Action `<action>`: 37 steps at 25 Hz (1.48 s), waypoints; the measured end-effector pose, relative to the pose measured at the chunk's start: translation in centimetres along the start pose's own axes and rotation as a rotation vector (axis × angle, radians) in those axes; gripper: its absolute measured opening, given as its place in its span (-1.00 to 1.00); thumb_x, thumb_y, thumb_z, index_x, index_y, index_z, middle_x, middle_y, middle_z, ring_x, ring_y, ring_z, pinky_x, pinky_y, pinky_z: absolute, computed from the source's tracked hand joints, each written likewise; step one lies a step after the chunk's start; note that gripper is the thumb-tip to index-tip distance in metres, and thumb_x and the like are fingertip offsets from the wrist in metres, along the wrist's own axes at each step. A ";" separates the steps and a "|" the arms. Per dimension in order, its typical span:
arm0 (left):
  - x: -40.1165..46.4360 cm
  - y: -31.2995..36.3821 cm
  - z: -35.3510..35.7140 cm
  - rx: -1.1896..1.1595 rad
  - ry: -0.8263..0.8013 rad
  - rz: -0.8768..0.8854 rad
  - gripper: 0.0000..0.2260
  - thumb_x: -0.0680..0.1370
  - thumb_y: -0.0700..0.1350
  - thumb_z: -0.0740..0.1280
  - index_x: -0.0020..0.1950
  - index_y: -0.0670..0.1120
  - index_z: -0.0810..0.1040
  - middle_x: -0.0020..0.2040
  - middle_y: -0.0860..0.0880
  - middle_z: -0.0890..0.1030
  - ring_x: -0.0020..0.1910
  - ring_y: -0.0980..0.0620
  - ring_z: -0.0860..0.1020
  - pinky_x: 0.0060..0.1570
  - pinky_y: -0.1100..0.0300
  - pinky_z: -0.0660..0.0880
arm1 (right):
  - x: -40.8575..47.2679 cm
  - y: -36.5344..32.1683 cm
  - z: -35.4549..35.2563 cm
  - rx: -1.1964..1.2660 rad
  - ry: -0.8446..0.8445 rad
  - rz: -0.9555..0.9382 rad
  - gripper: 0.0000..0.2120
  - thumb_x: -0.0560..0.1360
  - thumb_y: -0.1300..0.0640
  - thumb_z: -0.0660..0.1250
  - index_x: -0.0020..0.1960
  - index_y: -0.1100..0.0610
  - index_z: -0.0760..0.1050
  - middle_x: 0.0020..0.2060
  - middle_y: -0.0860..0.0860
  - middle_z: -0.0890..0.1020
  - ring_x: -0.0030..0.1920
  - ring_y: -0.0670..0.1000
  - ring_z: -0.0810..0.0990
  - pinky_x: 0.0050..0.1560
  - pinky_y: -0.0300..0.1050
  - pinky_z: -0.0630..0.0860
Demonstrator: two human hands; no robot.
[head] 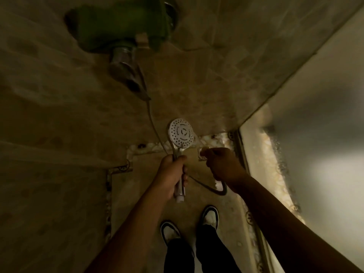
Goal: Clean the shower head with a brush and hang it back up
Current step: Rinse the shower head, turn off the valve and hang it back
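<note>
The shower head [181, 134] is a round white perforated disc on a chrome handle, with its face turned up toward me. My left hand [171, 177] grips the handle, and the handle's white end sticks out below my fist. My right hand [221, 164] is curled just right of the head and holds a slim pale brush [201, 151]. Its tip reaches toward the head's right rim; the dim light hides its details. The hose [155, 131] runs from the wall fitting down behind the head and loops under my right hand.
A chrome wall fitting [123, 60] sits under a blurred green object [122, 22] high on the tiled wall. A bright panel with a metal frame [307, 144] closes the right side. My two shoes [210, 215] stand on the tiled floor below.
</note>
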State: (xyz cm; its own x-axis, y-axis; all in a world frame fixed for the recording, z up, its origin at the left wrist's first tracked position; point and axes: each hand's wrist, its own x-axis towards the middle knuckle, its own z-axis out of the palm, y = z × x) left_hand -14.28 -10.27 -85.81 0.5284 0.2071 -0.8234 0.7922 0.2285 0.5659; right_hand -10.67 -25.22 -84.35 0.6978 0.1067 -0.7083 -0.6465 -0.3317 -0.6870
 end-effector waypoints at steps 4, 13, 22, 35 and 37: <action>2.6 -0.6 4.3 0.064 -0.075 -0.037 -0.89 0.64 -0.13 0.26 -0.01 -0.16 0.48 -0.35 -0.07 0.45 -0.55 0.08 0.39 -0.58 0.25 0.37 | 3.2 3.2 -2.4 -0.073 0.100 -0.003 -0.63 0.57 -0.03 0.26 -0.05 0.30 0.59 -0.37 0.10 0.54 -0.49 -0.07 0.41 -0.37 -0.09 0.34; 6.3 -0.6 9.7 0.188 -0.088 -0.025 -0.88 0.62 -0.18 0.27 0.06 -0.24 0.46 -0.34 -0.08 0.46 -0.51 0.06 0.42 -0.57 0.23 0.38 | 7.4 6.5 -5.0 -0.244 0.168 0.047 -0.65 0.55 -0.07 0.25 -0.29 0.12 0.53 -0.41 0.03 0.55 -0.33 0.05 0.56 -0.30 -0.10 0.46; 7.1 -0.4 10.3 0.274 -0.045 -0.042 -0.90 0.62 -0.17 0.28 0.03 -0.21 0.46 -0.30 -0.11 0.47 -0.51 0.05 0.44 -0.55 0.22 0.39 | 9.1 5.4 -5.8 -0.088 0.119 0.105 -0.66 0.56 -0.07 0.25 -0.18 0.20 0.54 -0.44 0.01 0.51 -0.47 -0.03 0.44 -0.39 -0.11 0.39; 4.8 0.0 4.0 0.161 0.000 -0.047 -0.88 0.61 -0.17 0.27 -0.02 -0.23 0.46 -0.37 -0.10 0.45 -0.53 0.02 0.41 -0.53 0.21 0.38 | 5.7 2.3 -0.8 -0.168 0.140 -0.034 -0.56 0.58 -0.15 0.20 -0.23 0.18 0.54 -0.43 0.03 0.52 -0.42 0.01 0.49 -0.28 -0.03 0.45; 3.8 0.4 2.1 0.102 0.057 -0.068 -0.85 0.62 -0.15 0.27 -0.06 -0.22 0.44 -0.39 -0.11 0.44 -0.55 0.02 0.40 -0.55 0.22 0.37 | 4.0 -1.0 0.9 -0.097 0.114 -0.152 -0.54 0.58 -0.22 0.17 -0.13 0.16 0.56 -0.41 -0.01 0.51 -0.43 -0.04 0.47 -0.32 -0.05 0.42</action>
State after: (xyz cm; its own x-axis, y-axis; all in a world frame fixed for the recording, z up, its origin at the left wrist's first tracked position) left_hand -11.35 -11.38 -88.81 0.4568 0.2487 -0.8541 0.8541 0.1460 0.4992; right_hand -7.48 -23.60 -86.62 0.8190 0.0578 -0.5709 -0.5022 -0.4090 -0.7619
